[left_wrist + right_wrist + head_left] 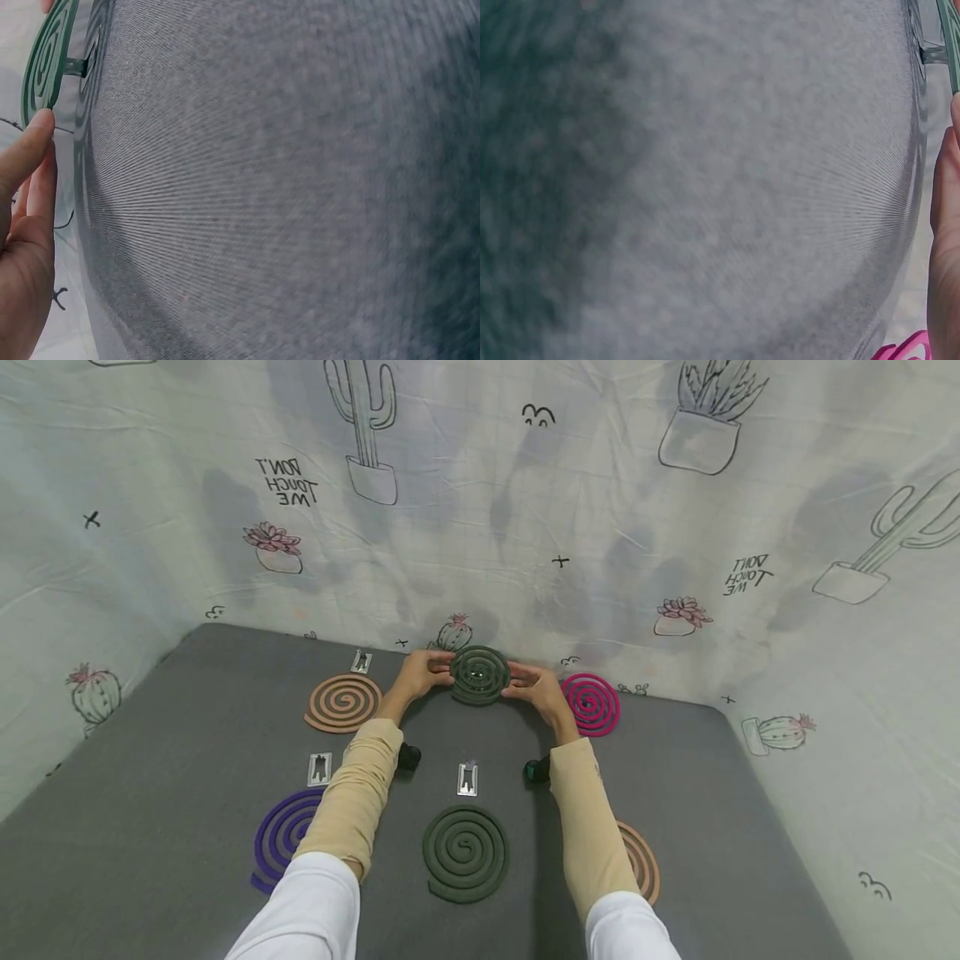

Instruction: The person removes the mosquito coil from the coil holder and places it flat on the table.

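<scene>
A dark green mosquito coil [480, 697] is raised off the grey surface at the back middle, with a small metal stand [75, 67] beneath it in the left wrist view. My left hand [420, 675] pinches the coil's left edge between thumb and fingers. On the opposite edge, my right hand [542, 687] holds it the same way; the right wrist view shows only a sliver of coil [952, 45]. A shiny metal tip shows at the coil's centre. Beside my right hand lies a pink coil [590, 704], and beside my left an orange coil [345, 702].
Nearer on the grey tabletop [172, 760] lie a purple coil [272, 835], another green coil [465, 853] and a second orange coil [647, 864], partly behind my arms. Flat metal stands lie at back left [362, 661], left [319, 768] and middle [467, 779]. Printed cloth [465, 527] hangs behind.
</scene>
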`<action>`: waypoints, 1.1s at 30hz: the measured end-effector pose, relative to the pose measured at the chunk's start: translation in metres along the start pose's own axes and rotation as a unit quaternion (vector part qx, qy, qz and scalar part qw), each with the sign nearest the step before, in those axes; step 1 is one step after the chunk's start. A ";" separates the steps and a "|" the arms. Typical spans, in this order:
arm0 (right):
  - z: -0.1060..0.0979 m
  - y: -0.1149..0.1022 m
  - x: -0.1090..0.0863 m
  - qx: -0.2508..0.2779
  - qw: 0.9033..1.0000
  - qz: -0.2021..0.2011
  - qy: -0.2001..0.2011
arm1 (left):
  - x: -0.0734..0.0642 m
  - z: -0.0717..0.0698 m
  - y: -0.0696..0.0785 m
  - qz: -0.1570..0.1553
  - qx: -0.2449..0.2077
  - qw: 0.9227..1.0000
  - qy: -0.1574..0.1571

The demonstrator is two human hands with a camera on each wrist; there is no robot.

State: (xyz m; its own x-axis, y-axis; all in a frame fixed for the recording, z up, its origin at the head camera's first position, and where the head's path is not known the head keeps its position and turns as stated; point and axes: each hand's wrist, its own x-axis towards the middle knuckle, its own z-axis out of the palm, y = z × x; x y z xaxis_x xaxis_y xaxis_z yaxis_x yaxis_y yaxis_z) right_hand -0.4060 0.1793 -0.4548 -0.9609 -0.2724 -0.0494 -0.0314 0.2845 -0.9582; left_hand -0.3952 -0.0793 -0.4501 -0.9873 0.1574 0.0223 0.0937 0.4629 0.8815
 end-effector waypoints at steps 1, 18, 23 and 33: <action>0.000 -0.001 0.000 0.003 1.000 0.001 -0.001 | -0.001 0.000 0.001 0.002 0.002 1.000 -0.001; -0.006 -0.011 -0.004 0.012 1.000 0.004 -0.006 | -0.004 -0.007 0.010 0.016 0.019 1.000 -0.016; -0.006 -0.014 -0.006 0.015 1.000 0.007 -0.002 | -0.008 -0.009 0.014 0.015 0.020 0.999 -0.021; -0.008 -0.020 -0.013 0.015 1.000 0.002 0.003 | -0.012 -0.015 0.023 0.016 0.016 0.999 -0.030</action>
State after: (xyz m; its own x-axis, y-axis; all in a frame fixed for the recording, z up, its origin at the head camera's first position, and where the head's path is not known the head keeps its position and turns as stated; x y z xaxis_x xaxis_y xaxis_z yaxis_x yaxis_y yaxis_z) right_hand -0.3953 0.1844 -0.4329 -0.9625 -0.2663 -0.0514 -0.0197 0.2576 -0.9660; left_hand -0.3831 -0.0829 -0.4228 -0.9744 0.2239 0.0207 0.1296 0.4842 0.8653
